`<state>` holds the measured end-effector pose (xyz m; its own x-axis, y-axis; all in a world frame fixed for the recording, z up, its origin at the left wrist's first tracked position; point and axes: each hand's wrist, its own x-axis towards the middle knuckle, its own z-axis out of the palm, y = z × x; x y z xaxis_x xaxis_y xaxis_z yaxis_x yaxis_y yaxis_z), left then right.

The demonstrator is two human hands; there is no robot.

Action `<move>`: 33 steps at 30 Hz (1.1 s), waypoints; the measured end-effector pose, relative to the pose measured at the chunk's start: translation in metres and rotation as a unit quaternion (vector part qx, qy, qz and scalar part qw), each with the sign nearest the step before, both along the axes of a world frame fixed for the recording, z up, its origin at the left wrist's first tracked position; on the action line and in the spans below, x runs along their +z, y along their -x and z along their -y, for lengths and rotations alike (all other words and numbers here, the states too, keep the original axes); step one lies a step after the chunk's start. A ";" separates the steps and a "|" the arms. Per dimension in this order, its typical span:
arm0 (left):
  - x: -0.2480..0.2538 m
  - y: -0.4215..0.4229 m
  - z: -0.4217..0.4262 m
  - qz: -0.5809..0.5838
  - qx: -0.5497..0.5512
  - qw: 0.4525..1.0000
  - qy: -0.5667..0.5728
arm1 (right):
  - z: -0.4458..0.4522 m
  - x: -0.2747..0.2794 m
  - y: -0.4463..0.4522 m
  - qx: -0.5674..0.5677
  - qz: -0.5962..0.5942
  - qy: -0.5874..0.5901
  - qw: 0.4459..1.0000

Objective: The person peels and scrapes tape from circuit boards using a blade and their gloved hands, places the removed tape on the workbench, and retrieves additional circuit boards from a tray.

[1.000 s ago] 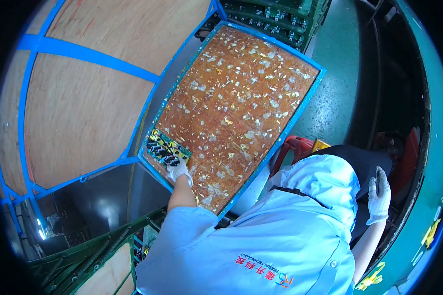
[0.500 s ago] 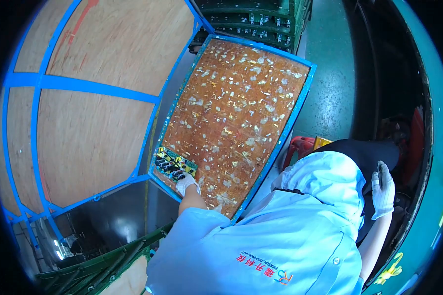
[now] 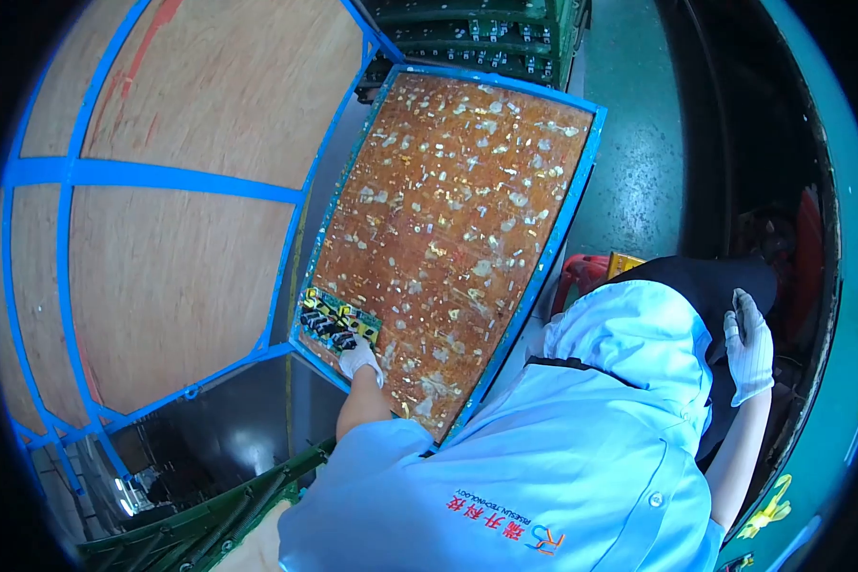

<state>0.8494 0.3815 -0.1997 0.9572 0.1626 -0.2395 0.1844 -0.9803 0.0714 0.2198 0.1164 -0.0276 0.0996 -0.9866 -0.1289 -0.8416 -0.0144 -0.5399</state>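
Observation:
A green circuit board (image 3: 337, 324) with black and yellow parts lies at the near left corner of a worn brown tabletop (image 3: 448, 219). My left hand (image 3: 359, 360), in a white glove, is closed at the board's near right end, over a dark part there; the fingertips are partly hidden. My right hand (image 3: 751, 353), also gloved in white, hangs beside my dark trousers (image 3: 705, 281) at the right. Its fingers are stretched out, and nothing shows in it. My light blue shirt (image 3: 543, 448) fills the bottom middle.
A blue-framed wooden panel (image 3: 181, 257) stands left of the tabletop. Green racks (image 3: 505, 43) holding boards are at the top, with another green rack (image 3: 210, 524) at bottom left. A red object (image 3: 582, 276) sits beside my lap. Dark machinery edges the right side.
The camera view has shifted slightly. My left hand stays at the same end of the circuit board, which looks still on the tabletop. My right hand remains stretched out.

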 end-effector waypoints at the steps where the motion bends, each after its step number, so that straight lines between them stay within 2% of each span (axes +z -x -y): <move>1: -0.037 -0.021 -0.016 0.017 -0.025 1.000 -0.003 | -0.001 -0.010 0.005 0.008 -0.009 0.016 1.000; 2: -0.067 -0.035 -0.038 0.027 -0.043 0.999 -0.009 | -0.002 -0.007 0.009 0.022 -0.024 0.029 0.999; 3: 0.007 0.004 0.010 -0.038 0.020 0.997 -0.060 | -0.004 -0.002 0.012 0.027 -0.006 0.025 0.999; 4: 0.005 -0.002 0.008 -0.024 -0.019 0.998 -0.046 | -0.005 0.000 0.014 0.017 0.016 0.032 0.999; 5: -0.005 -0.012 -0.002 -0.007 -0.065 0.997 -0.031 | -0.007 0.000 0.017 -0.018 0.039 -0.012 0.999; 7: -0.020 -0.016 -0.018 -0.001 -0.029 0.993 0.117 | -0.011 0.003 0.017 -0.023 0.013 -0.006 1.000; 8: -0.022 -0.009 -0.035 0.007 -0.014 0.998 0.063 | -0.009 0.006 0.015 -0.004 0.001 -0.015 1.000; 10: -0.022 -0.013 -0.017 0.036 -0.006 0.999 -0.011 | 0.000 0.005 0.016 0.019 -0.013 -0.006 1.000; 12: -0.026 -0.018 -0.020 0.107 -0.035 0.993 0.022 | -0.002 -0.002 0.026 0.014 0.002 0.006 1.000; 15: 0.036 -0.011 -0.003 0.116 -0.027 0.986 0.114 | 0.008 0.001 0.023 0.007 0.021 -0.018 1.000; 17: 0.070 -0.011 0.003 0.097 -0.019 0.987 0.129 | 0.016 -0.001 0.021 0.032 0.006 -0.006 0.999; 19: 0.081 -0.026 0.007 0.052 0.013 0.995 0.080 | 0.018 -0.003 0.020 0.036 0.038 -0.010 0.999; 20: 0.080 -0.042 0.005 0.028 0.023 0.998 0.055 | 0.017 -0.002 0.020 0.031 0.053 -0.012 0.998; 21: 0.004 -0.111 -0.038 0.053 0.037 0.971 0.229 | 0.017 0.000 0.021 0.021 0.043 -0.016 0.999; 24: 0.103 -0.050 0.044 0.032 0.126 0.951 0.282 | 0.011 -0.011 0.045 0.004 0.069 0.009 0.998; 25: 0.110 -0.055 0.053 0.029 0.087 0.941 0.324 | 0.008 -0.009 0.051 -0.012 0.075 -0.002 0.997; 26: 0.123 -0.061 0.065 0.010 0.049 0.959 0.280 | 0.004 -0.014 0.062 -0.022 0.087 0.008 0.996; 28: 0.175 -0.027 0.108 -0.032 -0.001 0.951 0.306 | -0.004 -0.028 0.084 -0.043 0.109 0.027 0.993; 29: 0.196 -0.017 0.127 -0.055 -0.032 0.962 0.265 | -0.008 -0.014 0.083 -0.082 0.121 -0.014 0.989; 30: 0.224 0.011 0.151 -0.099 -0.115 0.954 0.259 | -0.011 -0.007 0.084 -0.099 0.121 -0.031 0.987; 32: 0.210 -0.007 0.175 -0.157 -0.148 0.915 0.340 | -0.016 0.005 0.089 -0.135 0.119 -0.060 0.982; 33: 0.216 0.003 0.193 -0.183 -0.170 0.895 0.369 | -0.022 -0.002 0.096 -0.132 0.131 -0.024 0.982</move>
<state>0.8466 0.1886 0.0159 0.7571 -0.4553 -0.4685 0.0277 -0.6941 0.7193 0.1240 0.1384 -0.0297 -0.1223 -0.9760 -0.1802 -0.6440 0.2162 -0.7338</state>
